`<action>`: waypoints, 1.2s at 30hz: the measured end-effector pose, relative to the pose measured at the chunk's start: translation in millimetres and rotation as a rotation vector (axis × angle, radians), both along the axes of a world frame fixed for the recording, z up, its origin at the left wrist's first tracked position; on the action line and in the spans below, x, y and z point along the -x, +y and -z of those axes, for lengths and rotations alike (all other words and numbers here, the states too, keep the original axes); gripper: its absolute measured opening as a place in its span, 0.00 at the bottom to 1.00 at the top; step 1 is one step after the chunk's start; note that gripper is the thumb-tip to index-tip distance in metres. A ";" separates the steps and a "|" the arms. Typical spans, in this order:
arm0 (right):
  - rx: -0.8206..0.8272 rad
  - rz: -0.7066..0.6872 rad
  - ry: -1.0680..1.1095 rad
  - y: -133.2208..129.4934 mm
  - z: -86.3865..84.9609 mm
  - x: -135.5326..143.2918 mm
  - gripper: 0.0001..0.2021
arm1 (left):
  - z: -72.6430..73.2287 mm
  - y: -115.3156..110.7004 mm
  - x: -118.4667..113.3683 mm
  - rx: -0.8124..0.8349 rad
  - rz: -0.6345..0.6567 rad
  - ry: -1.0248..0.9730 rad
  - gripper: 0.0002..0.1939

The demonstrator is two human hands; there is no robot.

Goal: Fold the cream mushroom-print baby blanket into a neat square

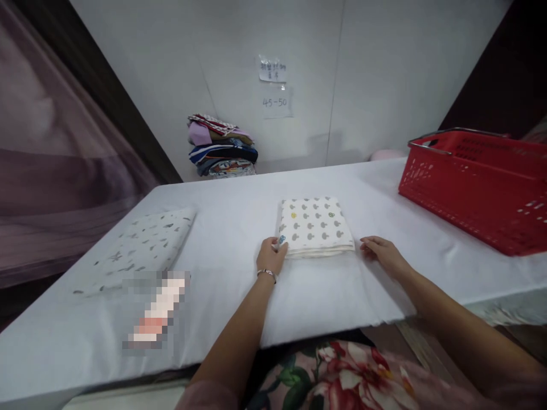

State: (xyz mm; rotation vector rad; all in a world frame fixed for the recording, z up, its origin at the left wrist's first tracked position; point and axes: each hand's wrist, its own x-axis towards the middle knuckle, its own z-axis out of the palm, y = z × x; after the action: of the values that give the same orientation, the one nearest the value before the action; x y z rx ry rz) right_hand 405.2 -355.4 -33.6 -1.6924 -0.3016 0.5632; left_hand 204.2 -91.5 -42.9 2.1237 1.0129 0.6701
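Pinching near-left corner of rectangular cream cloth (315,224) with gray mushroom print in left grip (271,256), holding right grip (384,255) empty and relaxed just beside its right edge, mid-way across white-fabric-covered surface (311,296), apparently folded fully, with no loose flap left visible.
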 end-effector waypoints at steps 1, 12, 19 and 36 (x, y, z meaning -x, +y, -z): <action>0.017 -0.024 -0.003 0.3 -2.1 5.6 0.11 | 0.1 -1.0 0.4 -0.041 0.014 -0.038 0.15; 0.287 -0.104 -0.295 32.5 -20.7 12.9 0.18 | 3.0 -7.1 4.1 -0.191 0.200 -0.120 0.10; 0.128 -0.099 -0.110 33.5 -19.3 5.2 0.14 | 0.8 -9.1 4.3 -0.185 0.142 -0.069 0.10; 0.233 -0.108 0.055 32.6 -23.1 3.1 0.12 | 6.0 -5.9 3.2 -0.115 0.188 -0.156 0.11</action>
State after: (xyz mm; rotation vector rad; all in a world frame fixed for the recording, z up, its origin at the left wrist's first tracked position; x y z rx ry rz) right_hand 402.1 -322.9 -10.5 -1.8887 -0.2980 0.7473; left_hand 200.9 -97.4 -48.9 2.1935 0.6965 0.8023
